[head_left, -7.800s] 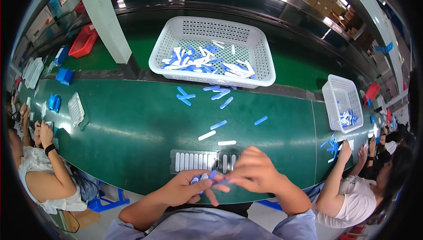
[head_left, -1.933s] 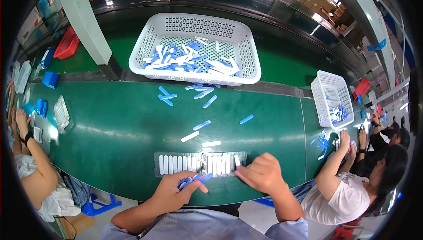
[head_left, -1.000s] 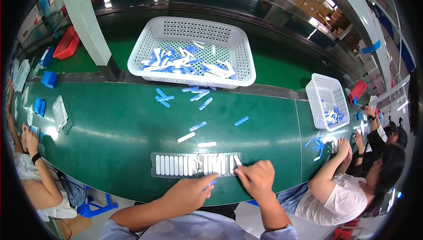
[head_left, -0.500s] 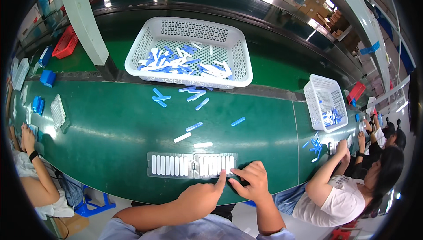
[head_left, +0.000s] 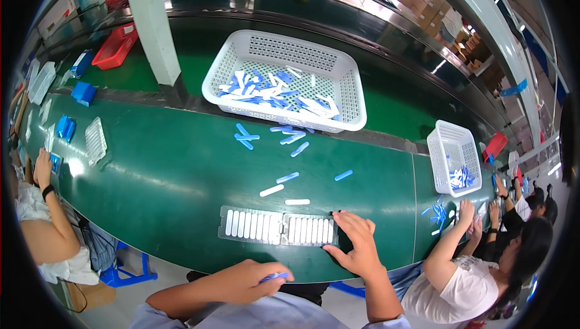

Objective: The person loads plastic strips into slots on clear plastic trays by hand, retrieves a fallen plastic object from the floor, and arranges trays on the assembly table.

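Observation:
A clear plastic hinged blister tray point(head_left: 282, 242) lies on the green table in front of me, with white rounded strips side by side in both halves. My right hand point(head_left: 359, 241) grips the tray's right end, thumb at the near corner and fingers at the far one. Nearer my body, my left hand point(head_left: 257, 281) is closed on a small blue strip point(head_left: 275, 277), partly hidden by the fingers. Just beyond the tray lie a white strip point(head_left: 297, 202), another white strip point(head_left: 272, 191) and a blue strip point(head_left: 287, 178). One more blue strip point(head_left: 344, 175) rests farther right.
A large white basket point(head_left: 290, 113) of blue and white strips stands at the back, several strips before it. A smaller white basket point(head_left: 440, 160) is at right. Co-workers sit on both sides. At left are an empty blister tray point(head_left: 95, 140) and a red basket point(head_left: 116, 46).
My left hand has drawn back from the tray toward my body and now shows a blue strip in its fingers. My right hand has spread around the tray's right end. The view has shifted.

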### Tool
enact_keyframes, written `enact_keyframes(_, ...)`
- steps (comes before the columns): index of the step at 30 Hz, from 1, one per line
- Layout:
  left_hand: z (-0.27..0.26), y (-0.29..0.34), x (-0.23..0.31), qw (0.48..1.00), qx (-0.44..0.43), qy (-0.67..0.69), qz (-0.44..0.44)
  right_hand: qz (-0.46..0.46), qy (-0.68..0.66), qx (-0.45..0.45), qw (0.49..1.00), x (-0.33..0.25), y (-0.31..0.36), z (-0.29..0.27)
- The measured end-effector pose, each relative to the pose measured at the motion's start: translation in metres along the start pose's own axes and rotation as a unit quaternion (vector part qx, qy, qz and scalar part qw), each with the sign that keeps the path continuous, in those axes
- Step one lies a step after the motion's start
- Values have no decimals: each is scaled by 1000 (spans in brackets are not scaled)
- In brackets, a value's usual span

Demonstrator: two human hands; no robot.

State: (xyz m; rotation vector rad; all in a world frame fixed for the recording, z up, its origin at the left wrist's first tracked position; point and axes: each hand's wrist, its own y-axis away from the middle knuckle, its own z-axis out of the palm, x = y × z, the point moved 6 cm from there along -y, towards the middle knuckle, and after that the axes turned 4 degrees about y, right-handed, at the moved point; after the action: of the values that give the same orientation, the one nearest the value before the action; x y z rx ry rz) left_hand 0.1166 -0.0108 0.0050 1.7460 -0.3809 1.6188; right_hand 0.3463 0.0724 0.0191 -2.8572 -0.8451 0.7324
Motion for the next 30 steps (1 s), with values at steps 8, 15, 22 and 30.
enact_keyframes(8,-13,56,-25,991,57,118,8,-111,-8,-51,992,-91,-73,45)
enact_keyframes(15,-30,73,-17,990,61,117,50,-233,-54,-32,970,-196,-146,125)
enact_keyframes(22,-71,129,-43,957,204,199,45,-250,-67,-43,965,-212,-157,143)
enact_keyframes(30,-140,189,-56,870,492,3,22,-227,-105,-53,967,-206,-158,135)
